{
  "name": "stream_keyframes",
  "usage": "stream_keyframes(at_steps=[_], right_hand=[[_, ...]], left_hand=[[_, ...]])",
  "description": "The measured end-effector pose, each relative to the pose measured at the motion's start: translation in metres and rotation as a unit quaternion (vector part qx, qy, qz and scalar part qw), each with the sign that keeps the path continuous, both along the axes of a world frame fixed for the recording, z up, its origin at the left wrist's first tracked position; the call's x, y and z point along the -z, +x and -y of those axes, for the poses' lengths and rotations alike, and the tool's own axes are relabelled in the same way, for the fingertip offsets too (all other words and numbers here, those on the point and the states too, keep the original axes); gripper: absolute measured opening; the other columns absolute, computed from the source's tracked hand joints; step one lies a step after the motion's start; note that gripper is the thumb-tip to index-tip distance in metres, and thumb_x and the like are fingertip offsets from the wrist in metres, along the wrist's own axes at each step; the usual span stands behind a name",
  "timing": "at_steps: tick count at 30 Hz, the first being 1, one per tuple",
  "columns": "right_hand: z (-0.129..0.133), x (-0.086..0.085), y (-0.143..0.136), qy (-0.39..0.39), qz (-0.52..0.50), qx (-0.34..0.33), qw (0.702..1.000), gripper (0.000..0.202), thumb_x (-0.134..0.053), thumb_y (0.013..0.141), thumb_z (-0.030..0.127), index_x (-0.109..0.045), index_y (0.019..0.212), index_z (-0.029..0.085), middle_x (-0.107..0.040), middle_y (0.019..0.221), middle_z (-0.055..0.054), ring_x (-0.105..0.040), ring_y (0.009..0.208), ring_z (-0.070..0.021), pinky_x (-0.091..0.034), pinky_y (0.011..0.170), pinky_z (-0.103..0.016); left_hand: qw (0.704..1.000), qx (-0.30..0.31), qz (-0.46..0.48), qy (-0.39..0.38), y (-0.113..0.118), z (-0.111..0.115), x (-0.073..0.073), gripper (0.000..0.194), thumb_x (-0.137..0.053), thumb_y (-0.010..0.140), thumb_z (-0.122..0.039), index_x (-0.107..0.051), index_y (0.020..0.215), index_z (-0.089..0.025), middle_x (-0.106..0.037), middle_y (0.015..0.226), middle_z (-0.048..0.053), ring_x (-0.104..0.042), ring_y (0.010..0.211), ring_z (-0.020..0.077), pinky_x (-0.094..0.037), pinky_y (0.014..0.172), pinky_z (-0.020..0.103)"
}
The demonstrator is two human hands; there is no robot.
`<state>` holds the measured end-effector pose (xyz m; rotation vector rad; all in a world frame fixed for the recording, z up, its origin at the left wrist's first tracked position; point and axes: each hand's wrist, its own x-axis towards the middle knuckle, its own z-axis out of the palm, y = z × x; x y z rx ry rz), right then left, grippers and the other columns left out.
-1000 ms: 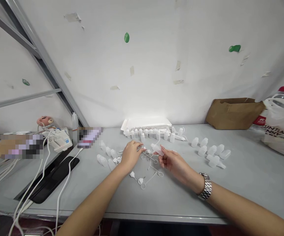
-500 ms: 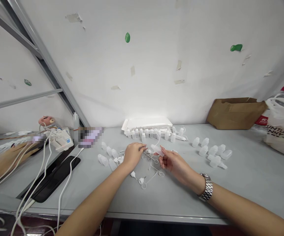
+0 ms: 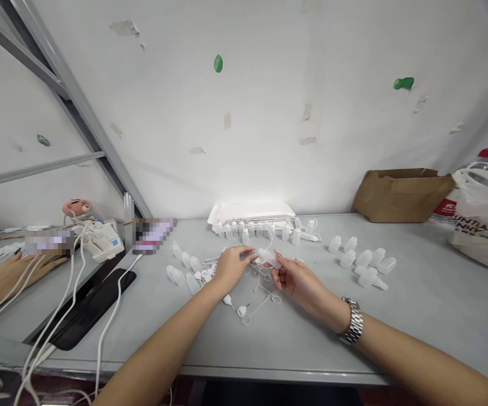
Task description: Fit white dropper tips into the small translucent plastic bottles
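Note:
My right hand [image 3: 300, 282] grips a small translucent squeeze bottle [image 3: 272, 258], tilted with its top toward the left. A white strap curves up from the bottle's neck. My left hand [image 3: 232, 267] is pinched at that top end; what sits between its fingertips is too small to make out. Below both hands lie white ring straps [image 3: 276, 299] and needle-tipped caps [image 3: 242, 310]. More white caps [image 3: 203, 274] are partly hidden by my left hand. Loose bottles without tips [image 3: 177, 276] lie to the left of it.
Several tipped bottles [image 3: 245, 235] stand at the back by a white tray [image 3: 252, 211]. Loose bottles [image 3: 364, 258] stand and lie at right, before a cardboard box [image 3: 402, 197] and plastic bag [image 3: 484, 220]. At left are a black phone [image 3: 95, 310], cables and another person's hand [image 3: 11, 276].
My left fingertips have moved slightly right, up against the top of the bottle. My right hand keeps its grip on the bottle. The other person's hand at far left has shifted.

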<state>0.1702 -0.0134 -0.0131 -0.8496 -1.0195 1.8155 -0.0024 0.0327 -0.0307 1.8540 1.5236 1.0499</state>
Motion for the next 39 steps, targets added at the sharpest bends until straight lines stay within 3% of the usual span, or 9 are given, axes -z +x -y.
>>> stream_keyframes(at_steps=[8,14,20,23,26,28,32,39], right_hand=[[-0.001,-0.001,-0.001,-0.008,0.003,0.008,1.000,0.035,-0.060,0.075,0.048,-0.060,0.067,0.015,-0.050,0.050,0.002,-0.041,0.048,-0.0096,-0.029,0.052,-0.026],[-0.001,0.000,-0.001,-0.011,-0.003,0.008,1.000,0.035,-0.059,0.076,0.048,-0.062,0.070,0.013,-0.051,0.051,0.002,-0.041,0.048,-0.0091,-0.030,0.053,-0.025],[-0.002,-0.001,0.002,0.005,-0.017,0.012,1.000,0.039,-0.054,0.078,0.051,-0.064,0.076,0.013,-0.051,0.053,0.001,-0.041,0.050,-0.0097,-0.032,0.054,-0.025],[-0.003,-0.001,0.002,0.032,0.006,0.026,0.999,0.040,-0.054,0.078,0.053,-0.064,0.077,0.014,-0.051,0.054,0.001,-0.043,0.051,-0.0098,-0.033,0.055,-0.026],[-0.003,-0.002,0.001,0.084,0.081,0.074,0.990,0.038,-0.057,0.075,0.053,-0.060,0.068,0.016,-0.052,0.054,0.001,-0.044,0.050,-0.0105,-0.035,0.056,-0.027],[-0.003,-0.003,-0.001,0.119,0.130,0.100,0.979,0.037,-0.058,0.073,0.053,-0.057,0.062,0.018,-0.053,0.055,0.001,-0.047,0.051,-0.0115,-0.036,0.058,-0.028],[0.000,-0.003,-0.004,0.149,0.151,0.090,0.973,0.039,-0.056,0.073,0.055,-0.055,0.062,0.018,-0.055,0.060,0.000,-0.049,0.054,-0.0126,-0.039,0.059,-0.029],[0.006,-0.003,-0.009,0.144,0.122,0.075,0.979,0.038,-0.057,0.074,0.053,-0.055,0.060,0.018,-0.055,0.056,0.000,-0.046,0.052,-0.0117,-0.035,0.055,-0.028]], left_hand=[[0.997,-0.002,0.065,-0.028,0.005,0.002,0.002,0.013,-0.060,0.067,-0.023,-0.072,0.068,-0.028,-0.073,0.079,0.001,-0.062,0.082,0.0239,-0.041,0.082,0.034],[0.975,-0.024,0.204,-0.082,0.004,0.003,-0.006,0.012,-0.063,0.064,-0.017,-0.071,0.068,-0.025,-0.072,0.077,0.002,-0.062,0.085,0.0222,-0.041,0.086,0.034],[0.888,-0.010,0.414,-0.198,-0.002,0.006,-0.020,0.016,-0.057,0.075,-0.015,-0.065,0.089,-0.015,-0.066,0.080,0.007,-0.063,0.074,0.0138,-0.049,0.062,0.023],[0.842,0.007,0.472,-0.263,-0.003,0.010,-0.024,0.013,-0.055,0.076,-0.009,-0.065,0.084,-0.011,-0.058,0.069,0.005,-0.056,0.057,0.0071,-0.042,0.045,0.014],[0.812,0.037,0.500,-0.298,0.003,0.016,-0.025,0.015,-0.053,0.080,-0.016,-0.065,0.085,-0.008,-0.044,0.056,-0.002,-0.039,0.041,0.0022,-0.028,0.033,0.012],[0.808,0.062,0.512,-0.284,0.009,0.022,-0.026,0.020,-0.057,0.079,-0.026,-0.066,0.087,-0.010,-0.036,0.052,-0.006,-0.029,0.038,0.0012,-0.022,0.032,0.013],[0.835,0.104,0.493,-0.221,0.019,0.033,-0.028,0.032,-0.067,0.070,-0.037,-0.067,0.089,-0.011,-0.025,0.045,-0.010,-0.018,0.038,0.0013,-0.015,0.035,0.015],[0.829,0.060,0.521,-0.193,0.033,0.040,-0.021,0.036,-0.071,0.065,-0.039,-0.069,0.087,-0.011,-0.025,0.041,-0.011,-0.016,0.039,0.0017,-0.014,0.038,0.018]])
